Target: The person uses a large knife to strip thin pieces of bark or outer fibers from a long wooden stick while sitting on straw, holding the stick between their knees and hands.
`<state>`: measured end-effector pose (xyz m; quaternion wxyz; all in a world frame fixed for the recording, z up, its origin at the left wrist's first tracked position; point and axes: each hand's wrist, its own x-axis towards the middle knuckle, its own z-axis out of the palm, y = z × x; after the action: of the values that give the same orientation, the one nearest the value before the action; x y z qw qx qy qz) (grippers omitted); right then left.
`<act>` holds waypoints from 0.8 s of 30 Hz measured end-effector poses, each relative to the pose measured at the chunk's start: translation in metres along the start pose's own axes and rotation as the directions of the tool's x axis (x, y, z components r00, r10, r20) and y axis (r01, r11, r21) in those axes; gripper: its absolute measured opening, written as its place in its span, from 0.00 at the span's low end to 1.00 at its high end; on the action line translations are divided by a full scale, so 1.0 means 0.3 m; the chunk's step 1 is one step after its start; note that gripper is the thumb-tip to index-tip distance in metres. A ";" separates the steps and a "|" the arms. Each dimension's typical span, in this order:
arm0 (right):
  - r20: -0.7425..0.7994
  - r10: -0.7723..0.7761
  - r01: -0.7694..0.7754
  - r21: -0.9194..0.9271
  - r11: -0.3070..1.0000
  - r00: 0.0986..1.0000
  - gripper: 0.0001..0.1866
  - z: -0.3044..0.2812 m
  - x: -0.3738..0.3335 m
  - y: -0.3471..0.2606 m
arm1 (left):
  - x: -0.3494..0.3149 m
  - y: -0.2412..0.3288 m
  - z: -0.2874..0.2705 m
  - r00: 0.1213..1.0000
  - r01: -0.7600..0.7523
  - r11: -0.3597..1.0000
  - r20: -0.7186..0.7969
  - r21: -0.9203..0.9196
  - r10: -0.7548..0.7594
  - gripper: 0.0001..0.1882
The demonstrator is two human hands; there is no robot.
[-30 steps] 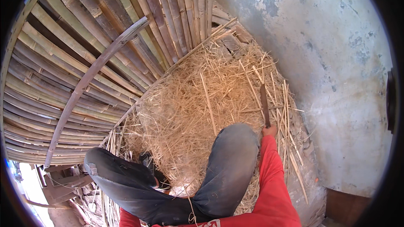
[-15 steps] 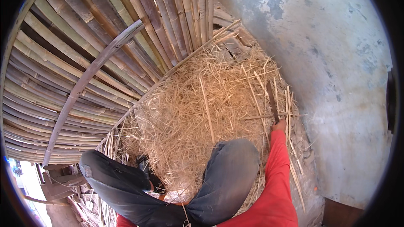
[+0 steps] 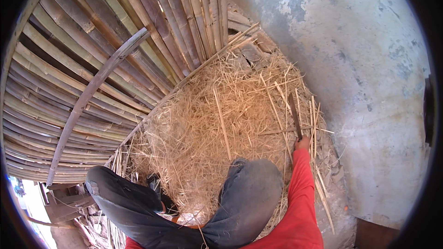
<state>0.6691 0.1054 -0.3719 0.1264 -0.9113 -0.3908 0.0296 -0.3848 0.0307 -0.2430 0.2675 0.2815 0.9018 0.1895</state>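
My right hand (image 3: 302, 143) is closed round the handle of a long, dark-bladed knife (image 3: 294, 115), like a machete. Its blade points away from me, over the right side of the shavings. Thin bamboo strips (image 3: 314, 124) lie beside and beneath the hand, and one thin stick (image 3: 277, 132) crosses near the blade. A longer pale strip (image 3: 221, 122) rests on the heap of straw-like bamboo shavings (image 3: 194, 133) in front of my knees. My left hand is out of sight; only a bit of red sleeve (image 3: 133, 243) shows at the lower edge.
A fence of bamboo poles (image 3: 99, 60) with a curved wooden crosspiece (image 3: 87, 93) rises on the left. On the right stands a stained grey wall (image 3: 369, 87). Broken stones (image 3: 251, 54) lie in the far corner, and wooden scraps (image 3: 69, 210) at lower left.
The whole view has shifted slightly, so most things sit a little farther left. My right hand keeps its hold on the knife, which has barely moved.
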 end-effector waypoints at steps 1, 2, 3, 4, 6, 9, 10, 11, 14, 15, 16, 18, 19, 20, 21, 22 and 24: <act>-0.002 0.001 -0.001 0.002 1.000 1.000 0.12 0.000 0.003 -0.002 | -0.002 0.001 -0.002 1.000 -0.001 1.000 0.000 -0.004 0.001 0.28; 0.030 0.045 -0.046 0.032 0.998 0.999 0.12 0.001 0.003 -0.005 | -0.001 0.003 -0.004 1.000 0.000 1.000 0.000 -0.008 0.000 0.28; 0.066 0.085 -0.089 0.056 0.994 0.994 0.12 -0.004 0.000 -0.007 | -0.003 -0.001 -0.006 1.000 0.000 1.000 -0.002 -0.012 0.000 0.28; 0.066 0.084 -0.087 0.052 0.995 0.994 0.12 -0.008 -0.006 -0.011 | -0.011 -0.010 -0.005 1.000 0.008 1.000 0.001 -0.014 -0.008 0.28; 0.068 0.070 -0.072 0.016 0.997 0.995 0.13 -0.013 -0.022 -0.017 | -0.004 -0.011 -0.012 1.000 0.005 1.000 0.001 -0.020 -0.005 0.28; 0.058 0.064 -0.065 0.014 0.998 0.996 0.13 -0.053 -0.029 0.004 | -0.001 -0.016 -0.013 1.000 0.002 1.000 0.006 -0.028 -0.001 0.28; 0.092 0.082 -0.088 0.060 0.994 0.992 0.13 -0.066 -0.034 0.008 | 0.001 -0.016 -0.020 1.000 0.004 0.999 0.006 -0.036 -0.004 0.28; 0.070 0.056 -0.064 0.111 0.992 0.996 0.13 -0.074 -0.040 0.007 | 0.008 -0.014 -0.024 1.000 -0.005 0.999 0.009 -0.040 0.005 0.27; 0.029 0.012 -0.017 0.155 0.988 1.000 0.13 -0.147 -0.048 -0.037 | 0.000 -0.034 -0.057 1.000 -0.002 0.998 0.001 -0.059 0.002 0.27; 0.017 -0.001 -0.001 0.129 0.992 1.000 0.13 -0.182 -0.032 0.002 | 0.015 -0.024 -0.047 1.000 -0.009 0.997 0.013 -0.074 0.010 0.27; 0.006 0.007 -0.008 0.124 0.992 1.000 0.13 -0.219 -0.014 0.032 | 0.034 -0.015 -0.040 1.000 -0.018 0.996 0.023 -0.088 0.020 0.27; -0.084 -0.050 0.064 0.178 0.982 0.995 0.14 -0.286 0.032 0.062 | 0.064 -0.008 -0.047 0.999 -0.037 0.990 0.030 -0.133 0.041 0.27; -0.067 -0.050 0.065 0.249 0.966 0.997 0.15 -0.337 0.059 0.046 | 0.072 -0.012 -0.072 0.998 -0.051 0.985 0.022 -0.166 0.056 0.27; -0.071 -0.051 0.068 0.250 0.966 0.996 0.15 -0.383 0.078 0.025 | 0.088 -0.012 -0.107 0.997 -0.072 0.975 0.009 -0.212 0.075 0.27; -0.057 -0.025 0.039 0.268 0.963 0.998 0.13 -0.435 0.098 0.005 | 0.109 -0.001 -0.141 0.994 -0.106 0.958 -0.006 -0.266 0.109 0.27; -0.043 -0.001 0.013 0.287 0.958 0.999 0.12 -0.485 0.115 -0.019 | 0.127 0.006 -0.183 0.989 -0.146 0.935 -0.023 -0.324 0.147 0.27; -0.047 -0.099 0.109 0.336 0.935 0.994 0.08 -0.595 0.132 -0.051 | 0.193 0.091 -0.273 0.964 -0.260 0.855 -0.063 -0.449 0.259 0.26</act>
<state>0.7130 0.1070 -0.1939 0.2882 -0.8544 -0.4257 0.0760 -0.4623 0.0713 -0.1869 0.2975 0.3303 0.7866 0.4286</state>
